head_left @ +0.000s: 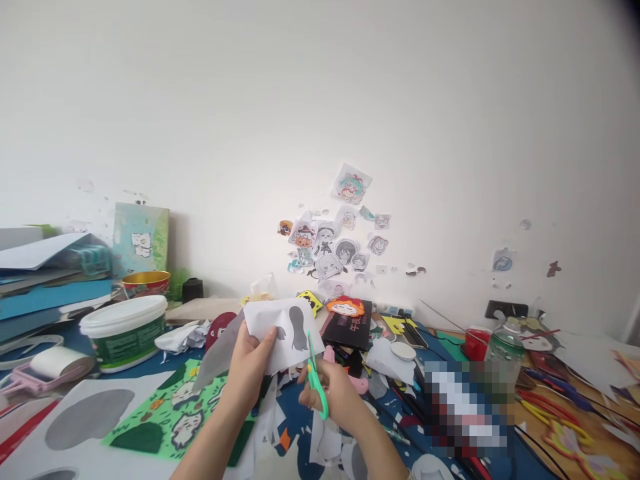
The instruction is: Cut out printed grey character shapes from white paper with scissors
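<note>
My left hand (256, 350) grips a white sheet of paper (273, 320) by its lower left part, with the thumb on its front. Two dark grey shapes are printed on the sheet, a long one and a smaller one. My right hand (327, 387) is closed around the handles of green scissors (315, 377). The blades point up along the sheet's right edge, beside the long grey shape. Whether they touch the paper is too small to tell. A grey sheet (220, 353) hangs behind my left hand.
Paper scraps (325, 437) litter the blue table. A white tub (125, 333), a green illustrated sheet (165, 413) and stacked papers lie left. On the right are a plastic bottle (503, 353), a red cup (477, 343) and cables. Drawings (327, 243) cover part of the wall.
</note>
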`<state>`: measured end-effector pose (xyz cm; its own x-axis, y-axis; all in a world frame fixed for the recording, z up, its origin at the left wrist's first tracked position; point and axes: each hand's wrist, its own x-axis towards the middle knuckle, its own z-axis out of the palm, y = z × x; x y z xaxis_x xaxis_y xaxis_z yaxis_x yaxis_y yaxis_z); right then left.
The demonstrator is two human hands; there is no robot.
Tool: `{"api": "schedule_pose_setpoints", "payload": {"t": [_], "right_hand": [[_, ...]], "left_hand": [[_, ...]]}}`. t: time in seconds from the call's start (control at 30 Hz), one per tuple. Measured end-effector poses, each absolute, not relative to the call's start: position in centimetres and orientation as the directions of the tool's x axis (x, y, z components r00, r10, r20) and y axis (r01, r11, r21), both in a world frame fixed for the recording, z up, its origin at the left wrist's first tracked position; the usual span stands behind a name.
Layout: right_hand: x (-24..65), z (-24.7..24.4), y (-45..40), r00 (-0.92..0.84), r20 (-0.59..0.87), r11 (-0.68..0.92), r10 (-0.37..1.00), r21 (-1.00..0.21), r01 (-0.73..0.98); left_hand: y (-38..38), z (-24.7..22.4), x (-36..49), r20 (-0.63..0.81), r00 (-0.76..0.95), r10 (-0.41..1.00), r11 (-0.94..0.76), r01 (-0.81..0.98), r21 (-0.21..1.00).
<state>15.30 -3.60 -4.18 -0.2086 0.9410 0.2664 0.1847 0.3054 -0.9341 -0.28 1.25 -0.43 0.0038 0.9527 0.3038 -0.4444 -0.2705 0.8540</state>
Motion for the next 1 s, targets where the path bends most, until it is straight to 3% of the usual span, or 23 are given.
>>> {"api": "schedule_pose_setpoints", "payload": {"t": [0.23, 0.4, 0.5, 0.6, 0.73, 0.83, 1.0], "right_hand": [[15.3, -4.9, -2.7, -0.136, 0.34, 0.364, 0.93, -0.901, 0.235], [15.5, -5.1, -2.3, -0.051, 0.314, 0.315, 0.948, -0.909, 0.272], [15.6, -5.2, -2.2, -0.029, 0.318, 0.313, 0.948, -0.908, 0.279], [15.5, -5.5, -1.9, -0.026, 0.335, 0.328, 0.942, -0.9, 0.287], [15.5, -5.3, -1.8, 0.026, 0.334, 0.313, 0.942, -0.904, 0.292], [15.5, -4.9, -2.1, 0.059, 0.321, 0.287, 0.945, -0.904, 0.315], [15.5, -4.1, -2.8, 0.071, 0.346, 0.304, 0.935, -0.892, 0.335]], "left_hand": [[1.4, -0.5, 0.0, 0.155, -0.081, 0.985, -0.175, -0.45, 0.876], [2.3, -1.0, -0.5, -0.007, -0.122, 0.993, -0.045, -0.425, 0.904], [2.4, -0.9, -1.0, 0.072, -0.224, 0.972, -0.165, -0.427, 0.889], [2.0, -0.5, -1.4, 0.227, -0.275, 0.934, -0.295, -0.241, 0.925], [1.2, -0.2, -1.5, 0.387, -0.192, 0.902, -0.366, 0.136, 0.921], [1.0, 0.0, -1.4, 0.386, -0.024, 0.922, -0.383, 0.09, 0.919], [0.8, 0.3, -1.4, 0.206, 0.383, 0.901, -0.246, 0.057, 0.968]]}}
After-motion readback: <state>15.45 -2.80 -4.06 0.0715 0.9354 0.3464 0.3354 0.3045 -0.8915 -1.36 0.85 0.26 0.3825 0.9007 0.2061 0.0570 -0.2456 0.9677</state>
